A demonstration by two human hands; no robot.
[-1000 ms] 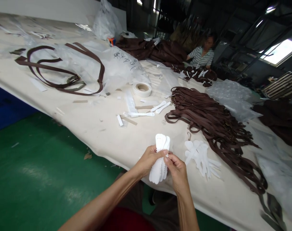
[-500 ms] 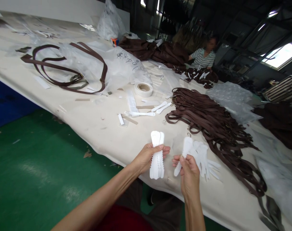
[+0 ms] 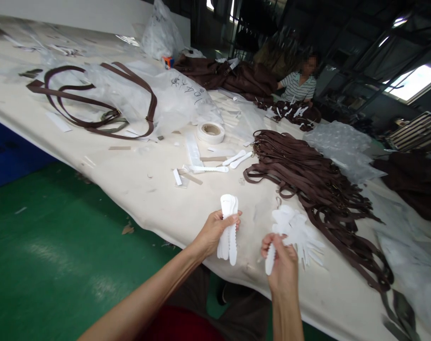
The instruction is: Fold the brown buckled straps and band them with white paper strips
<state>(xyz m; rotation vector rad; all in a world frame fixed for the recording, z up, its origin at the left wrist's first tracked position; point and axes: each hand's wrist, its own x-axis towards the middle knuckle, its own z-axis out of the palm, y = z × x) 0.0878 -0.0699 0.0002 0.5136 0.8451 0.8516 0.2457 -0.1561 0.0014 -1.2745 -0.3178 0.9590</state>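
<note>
My left hand (image 3: 212, 233) is closed around a small stack of white notched strips (image 3: 229, 248) with rounded ends, held upright above the table's near edge. The thumb presses across the front of the stack. To the right, my right hand (image 3: 283, 259) pinches one white notched strip (image 3: 270, 260), tilted slightly, between thumb and fingers. Just behind that hand, a fanned pile of similar white strips (image 3: 289, 219) lies on the table; the hand hides part of it. A few more notched strips (image 3: 210, 169) lie farther back.
A heap of brown straps (image 3: 296, 163) with metal hooks lies right of my hands. Behind are a tape roll (image 3: 211, 133), plastic bags (image 3: 187, 97) and a looped brown strap (image 3: 149, 113). A person in a striped top (image 3: 298, 87) sits across the table (image 3: 140, 184).
My right hand has lowered slightly and moved right, with its strip now lower and more upright. My left hand with the stack has shifted a little left, and the strips have closed up.
</note>
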